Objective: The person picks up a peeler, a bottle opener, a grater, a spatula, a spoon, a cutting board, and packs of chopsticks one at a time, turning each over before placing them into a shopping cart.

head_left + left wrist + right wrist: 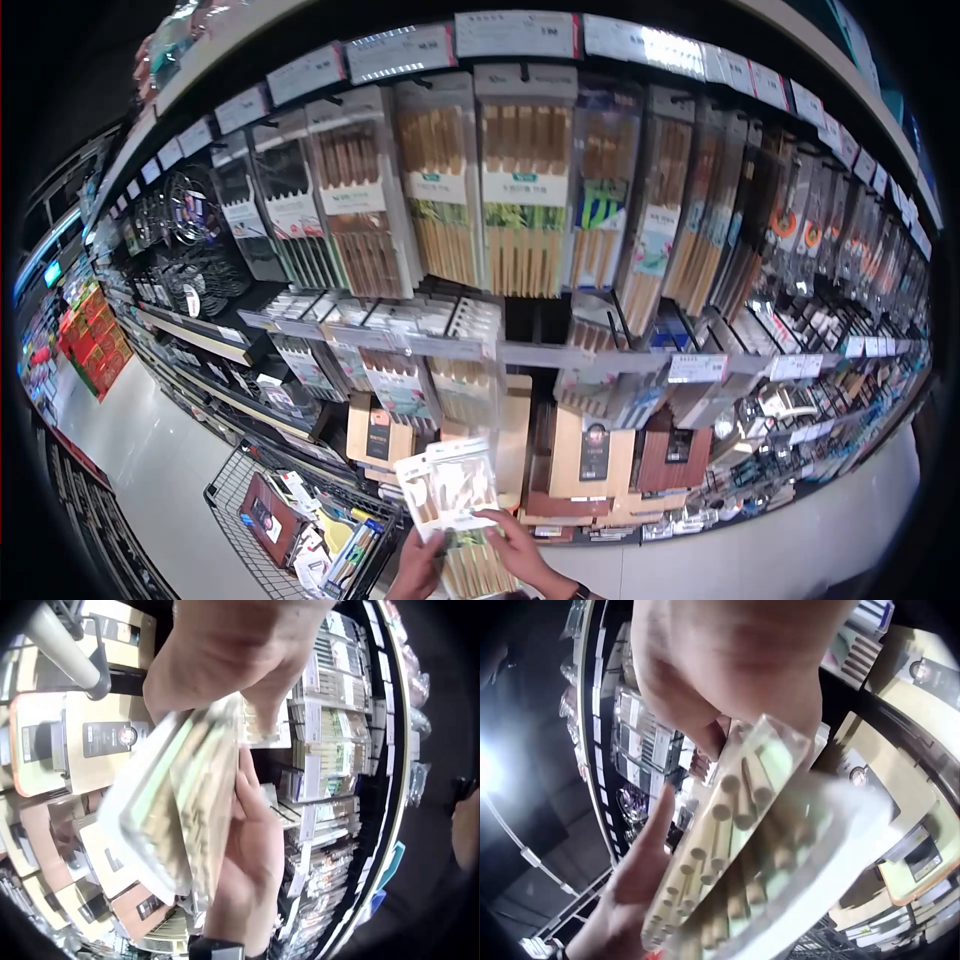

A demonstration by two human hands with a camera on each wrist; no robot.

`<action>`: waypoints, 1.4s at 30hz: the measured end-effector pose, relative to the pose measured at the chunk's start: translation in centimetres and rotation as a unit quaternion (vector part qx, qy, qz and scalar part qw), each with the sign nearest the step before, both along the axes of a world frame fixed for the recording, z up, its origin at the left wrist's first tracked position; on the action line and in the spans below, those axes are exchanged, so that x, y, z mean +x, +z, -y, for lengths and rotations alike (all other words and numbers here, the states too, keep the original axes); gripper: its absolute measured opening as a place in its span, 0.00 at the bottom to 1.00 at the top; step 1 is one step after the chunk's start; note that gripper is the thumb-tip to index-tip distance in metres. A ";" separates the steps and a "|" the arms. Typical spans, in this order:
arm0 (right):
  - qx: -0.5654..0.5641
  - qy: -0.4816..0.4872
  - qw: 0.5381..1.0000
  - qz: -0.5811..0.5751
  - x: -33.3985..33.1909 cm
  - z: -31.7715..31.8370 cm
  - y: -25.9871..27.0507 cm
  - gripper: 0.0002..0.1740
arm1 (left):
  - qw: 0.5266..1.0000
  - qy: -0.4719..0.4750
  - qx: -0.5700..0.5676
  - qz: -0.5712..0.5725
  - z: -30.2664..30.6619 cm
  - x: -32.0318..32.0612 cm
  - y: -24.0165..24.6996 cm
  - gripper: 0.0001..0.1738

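Note:
Clear packs of wooden chopsticks (477, 572) with white header cards are held together low in the head view, tilted against each other. My left hand (415, 566) grips their left side, thumb over the front. From the right, my right hand (524, 556) holds them with its fingers across the front. The left wrist view has my left hand (232, 656) above the blurred packs (184, 799) and my right hand (251, 851) against their side. Chopstick ends show through the plastic pack (720, 817) in the right wrist view, between my right hand (731, 664) and left hand (634, 892).
Hanging chopstick packs (525, 190) fill the shelf in front, with price labels (515, 35) above. Wooden boards (590, 450) stand lower down. A wire cart (225, 495) holding a brown board and other packaged items is at the lower left, beside the aisle floor (165, 440).

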State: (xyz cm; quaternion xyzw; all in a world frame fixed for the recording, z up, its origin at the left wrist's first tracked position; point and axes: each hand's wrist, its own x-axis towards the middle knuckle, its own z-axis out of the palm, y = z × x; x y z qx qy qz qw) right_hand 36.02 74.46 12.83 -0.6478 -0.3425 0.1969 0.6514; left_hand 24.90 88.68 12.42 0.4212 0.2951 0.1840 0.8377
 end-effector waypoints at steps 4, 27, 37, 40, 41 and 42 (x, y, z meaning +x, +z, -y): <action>-0.010 0.086 0.996 0.032 -0.6 -1.2 -1.7 0.22 | 0.998 -0.048 0.037 -0.018 -0.6 -0.7 -1.6 0.27; -0.116 -0.078 0.970 -0.200 -2.0 9.3 -11.1 0.12 | 0.705 -0.135 0.517 -0.467 -32.8 -24.4 -20.2 0.25; -0.225 -0.044 0.963 -0.144 -3.0 9.2 -11.2 0.14 | 0.367 -0.424 0.702 -0.438 -32.4 -24.2 -28.9 0.13; -0.263 -0.035 0.956 -0.123 -2.2 9.4 -11.2 0.14 | 0.523 -0.365 0.648 -0.416 -32.4 -23.3 -29.3 0.13; -0.246 -0.045 0.962 -0.110 -1.6 9.7 -11.5 0.14 | 0.573 -0.339 0.623 -0.411 -32.2 -23.3 -29.0 0.14; -0.229 -0.052 0.967 -0.096 -0.8 9.7 -11.5 0.14 | 0.621 -0.309 0.596 -0.405 -31.6 -23.2 -28.1 0.14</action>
